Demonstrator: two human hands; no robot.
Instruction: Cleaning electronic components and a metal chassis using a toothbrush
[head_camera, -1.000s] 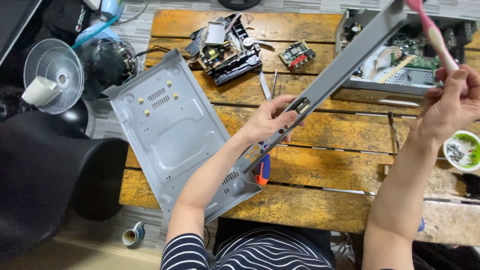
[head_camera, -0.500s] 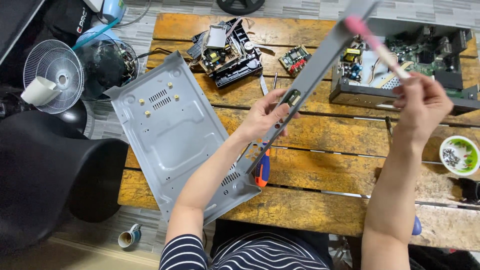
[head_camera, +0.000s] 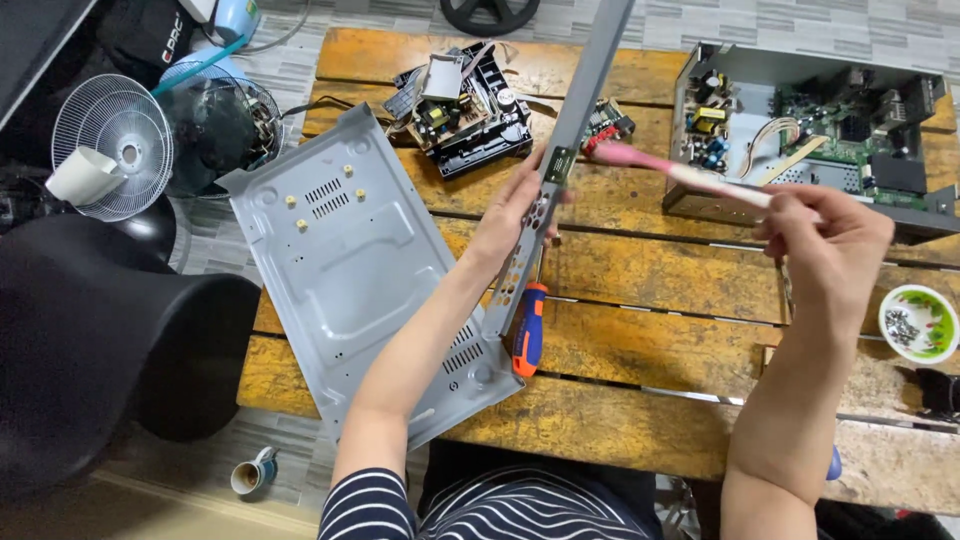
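Upright over the worktop (head_camera: 620, 400), a long grey metal panel (head_camera: 560, 180) is gripped near its middle by the left hand (head_camera: 515, 215), lifted where the pink-bristled brush (head_camera: 680, 172) can reach it. The right hand (head_camera: 825, 250) is closed round the brush handle, bristles at the panel's edge. Left of the panel lies a grey cover plate (head_camera: 350, 270); just below it, an orange-and-blue screwdriver (head_camera: 528, 340).

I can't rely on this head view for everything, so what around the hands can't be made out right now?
- Grey panel strip: top end cut off by the upper edge.
- Left hand: fingertips hidden behind the strip.
- Pink brush: handle end hidden inside the right hand.
- Small bowl: contents too small to identify.
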